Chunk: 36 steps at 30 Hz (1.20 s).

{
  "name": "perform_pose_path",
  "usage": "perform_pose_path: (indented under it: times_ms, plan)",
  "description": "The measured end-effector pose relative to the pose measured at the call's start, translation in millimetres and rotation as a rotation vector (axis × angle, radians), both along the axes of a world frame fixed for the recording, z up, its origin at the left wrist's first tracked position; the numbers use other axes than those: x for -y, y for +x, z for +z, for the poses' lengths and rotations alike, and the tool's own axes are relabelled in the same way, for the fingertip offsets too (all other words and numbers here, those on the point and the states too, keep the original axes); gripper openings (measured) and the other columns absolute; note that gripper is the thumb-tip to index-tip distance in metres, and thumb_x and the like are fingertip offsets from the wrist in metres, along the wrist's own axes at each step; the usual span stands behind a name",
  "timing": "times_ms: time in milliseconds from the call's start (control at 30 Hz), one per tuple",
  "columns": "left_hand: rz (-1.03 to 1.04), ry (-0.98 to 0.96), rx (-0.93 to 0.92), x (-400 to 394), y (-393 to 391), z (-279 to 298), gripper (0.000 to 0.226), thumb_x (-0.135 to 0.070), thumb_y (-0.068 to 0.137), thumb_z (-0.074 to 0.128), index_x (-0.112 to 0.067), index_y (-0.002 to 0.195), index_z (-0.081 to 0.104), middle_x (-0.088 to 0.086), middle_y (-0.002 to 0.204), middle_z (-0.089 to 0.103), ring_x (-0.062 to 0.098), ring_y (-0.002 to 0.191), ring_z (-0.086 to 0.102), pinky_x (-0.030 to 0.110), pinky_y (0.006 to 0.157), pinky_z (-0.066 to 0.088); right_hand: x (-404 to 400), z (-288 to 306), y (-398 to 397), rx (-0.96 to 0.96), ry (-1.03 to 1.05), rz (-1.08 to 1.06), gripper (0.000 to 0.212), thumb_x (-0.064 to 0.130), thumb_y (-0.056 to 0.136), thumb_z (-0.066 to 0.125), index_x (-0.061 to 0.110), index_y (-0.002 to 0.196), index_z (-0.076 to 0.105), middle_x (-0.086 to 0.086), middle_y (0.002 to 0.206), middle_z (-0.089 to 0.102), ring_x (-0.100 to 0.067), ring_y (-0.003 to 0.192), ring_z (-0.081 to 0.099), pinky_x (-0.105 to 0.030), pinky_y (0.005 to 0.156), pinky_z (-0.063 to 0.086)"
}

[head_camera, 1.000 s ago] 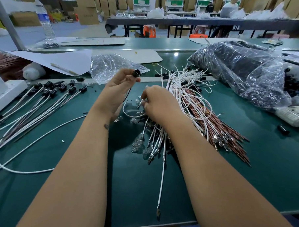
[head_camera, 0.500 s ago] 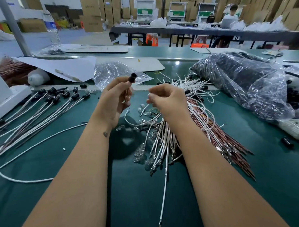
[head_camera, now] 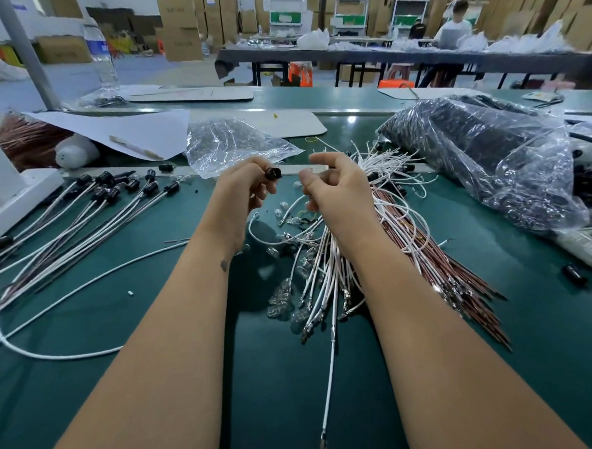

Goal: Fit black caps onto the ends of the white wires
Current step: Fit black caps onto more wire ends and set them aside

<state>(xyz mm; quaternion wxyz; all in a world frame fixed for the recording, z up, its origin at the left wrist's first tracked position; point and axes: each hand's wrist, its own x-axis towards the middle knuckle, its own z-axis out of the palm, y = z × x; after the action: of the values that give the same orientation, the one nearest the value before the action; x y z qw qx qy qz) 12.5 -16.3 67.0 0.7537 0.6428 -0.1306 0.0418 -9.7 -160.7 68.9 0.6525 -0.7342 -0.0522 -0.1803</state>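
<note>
From the head view, both forearms reach forward over a green work table (head_camera: 91, 386). The left hand (head_camera: 244, 191) is raised above the table and pinches one black cap (head_camera: 273, 173) between thumb and curled fingers; the open end of the cap faces the camera. The right hand (head_camera: 337, 192) is just beside it, with fingers curled and thumb pressed toward the fingertips. Whether they pinch a wire end I cannot tell, because it is hidden by the fingers.

Under and behind the right hand lies the pile of loose white wires (head_camera: 327, 274), mixed with brown wires (head_camera: 466, 281) that fan out to the right. One single white wire (head_camera: 330, 385) runs from this pile toward the camera, with a metal terminal at its end. Small clear bulbs (head_camera: 284, 297) lie among the wire ends.

On the left side of the table lies a row of finished wires with black caps (head_camera: 117, 193) already on them. Behind the hands lies a crumpled clear plastic bag (head_camera: 230, 145), and on the right a large plastic bag of dark parts (head_camera: 481, 155). A water bottle (head_camera: 100, 53) stands far left; its blue label is too blurred to read. No writing on the cardboard boxes (head_camera: 180, 25) can be read either.
</note>
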Motion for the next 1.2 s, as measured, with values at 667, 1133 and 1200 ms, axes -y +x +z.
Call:
perform_pose_path:
  times_ms: [667, 1133, 1200]
  plan:
    - [-0.071, -0.176, 0.003, 1.6, -0.2, 3.4, 0.026, -0.003, 0.087, 0.033, -0.021, 0.073, 0.046, -0.008, 0.065, 0.054, 0.009, 0.063, 0.046, 0.029, 0.069, 0.032, 0.6, 3.8, -3.1, 0.014, 0.102, 0.06, 0.007, 0.013, 0.089, 0.068, 0.014, 0.082, 0.065, 0.003, 0.059, 0.06, -0.009, 0.047, 0.051, -0.019, 0.049, 0.044]
    - [0.184, 0.307, 0.111, 8.1, -2.6, -2.4, 0.019, -0.013, 0.093, 0.061, -0.027, 0.08, 0.065, -0.007, 0.066, 0.059, -0.006, 0.053, 0.047, 0.007, 0.057, 0.039, 7.7, 4.7, 1.2, -0.043, 0.35, 0.0, 0.01, 0.008, 0.093, 0.06, 0.01, 0.083, 0.065, 0.002, 0.061, 0.059, -0.008, 0.05, 0.051, -0.019, 0.052, 0.046]
    - [0.184, 0.318, 0.124, 9.4, -3.3, -2.5, 0.02, -0.013, 0.092, 0.061, -0.027, 0.08, 0.065, -0.007, 0.065, 0.06, -0.009, 0.052, 0.049, 0.004, 0.057, 0.039, 7.9, 4.0, 1.4, -0.047, 0.329, -0.01, 0.011, 0.009, 0.092, 0.061, 0.01, 0.082, 0.064, 0.002, 0.06, 0.06, -0.007, 0.05, 0.051, -0.019, 0.052, 0.046]
